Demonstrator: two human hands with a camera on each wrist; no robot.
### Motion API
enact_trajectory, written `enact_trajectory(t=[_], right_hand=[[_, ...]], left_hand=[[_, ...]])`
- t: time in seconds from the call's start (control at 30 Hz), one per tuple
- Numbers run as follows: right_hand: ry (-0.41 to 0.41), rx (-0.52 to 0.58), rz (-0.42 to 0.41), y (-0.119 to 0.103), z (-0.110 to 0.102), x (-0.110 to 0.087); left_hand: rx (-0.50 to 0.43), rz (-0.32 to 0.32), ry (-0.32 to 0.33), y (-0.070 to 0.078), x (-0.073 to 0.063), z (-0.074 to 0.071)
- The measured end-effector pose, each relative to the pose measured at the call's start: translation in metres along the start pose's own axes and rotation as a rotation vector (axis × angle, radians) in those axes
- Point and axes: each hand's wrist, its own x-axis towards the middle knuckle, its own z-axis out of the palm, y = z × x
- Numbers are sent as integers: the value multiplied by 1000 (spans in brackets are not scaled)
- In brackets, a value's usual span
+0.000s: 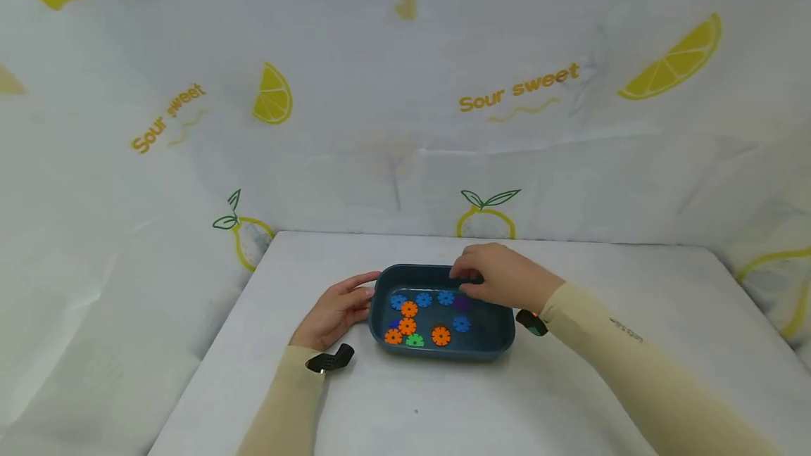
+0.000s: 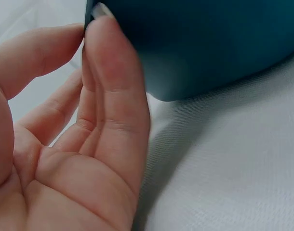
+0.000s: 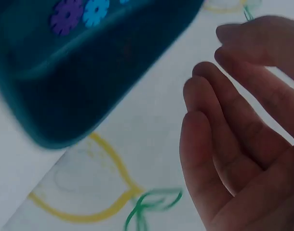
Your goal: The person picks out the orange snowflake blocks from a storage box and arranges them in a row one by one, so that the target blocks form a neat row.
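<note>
Tray point(image 1: 443, 353) stands against left hand point(image 1: 338, 312), fingers relaxed, and below right hand point(image 1: 507, 276), fingers loosely curved. Purple disc point(image 1: 462, 304) beneath right thumb: dim, partly obscured. Both wrist views crop the tray.

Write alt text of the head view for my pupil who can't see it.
A dark blue tray of colourful notched discs sits on a white table. A person's left hand touches the tray's left end; their right hand hovers over its far side.

A dark teal, round-cornered tray point(image 1: 437, 353) is set upright below the head view's centre, touched at left by the left hand point(image 1: 334, 312); inside, notched blue, orange, green and purple discs point(image 1: 410, 330) are scattered.
</note>
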Motion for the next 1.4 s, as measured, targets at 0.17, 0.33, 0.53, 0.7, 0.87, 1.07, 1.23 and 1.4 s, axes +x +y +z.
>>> enact_trajectory(t=[0.17,0.33,0.53,0.7,0.87,1.07,1.23,1.4], right_hand=[[-177,-92,-84,-23,17,30],[-293,-146,-90,-34,35,44],[-352,-174,-99,-39,48,43],[-391,-218,-136,-41,57,41],[-410,-254,-162,-41,68,42],[-398,-319,-215,-39,74,45],[-400,-343,-219,-37,77,47],[-406,-331,-214,-36,78,50]], left_hand=[[21,16,-28,1,1,-2],[45,30,-74,2,0,-5],[40,26,-79,2,-2,-5],[45,28,-53,4,-4,-5],[37,35,-67,5,-4,-5],[21,32,-77,3,-2,-5],[11,26,-77,2,-1,-6],[4,23,-77,4,-1,-6]])
